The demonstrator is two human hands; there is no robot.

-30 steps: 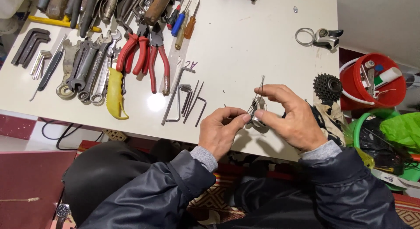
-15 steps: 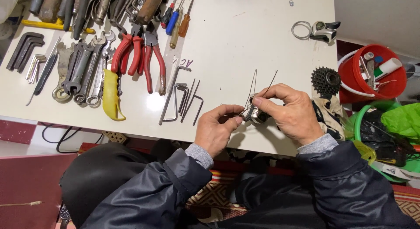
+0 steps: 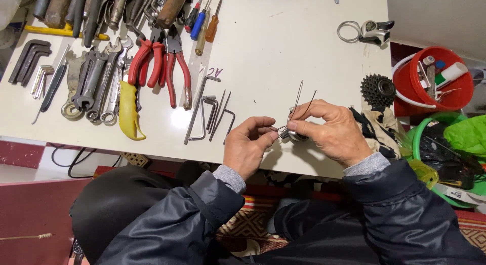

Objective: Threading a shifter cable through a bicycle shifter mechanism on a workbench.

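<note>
Near the front edge of the white table, 2 hands meet over a small round metal part. The right hand is closed around this part, with the thumb and first fingers pinched on top of it. The left hand sits just beside it, and its thumb and first finger are pinched shut on the end of a thin dark wire.

The wire is the thing to watch. It comes out of the pinch between the 2 hands and sticks up and away from the person, in 2 thin strands that spread a little at the top. So its long way runs from the fingers toward the far side of the table. The left fingertips are to the left of the metal part, almost touching it. The right hand is nearer the part, since it is holding it. Both hands touch the wire.

Just left of the hands lie bent hex keys. Farther left are red pliers, wrenches and a yellow handled tool. To the right, near the table edge, is a black gear cluster, and past it a red bucket.

Most of the metal part is hidden under the right fingers, so I cannot tell its full shape. I also cannot see where the wire joins it, or if it is 1 wire bent over or 2.
</note>
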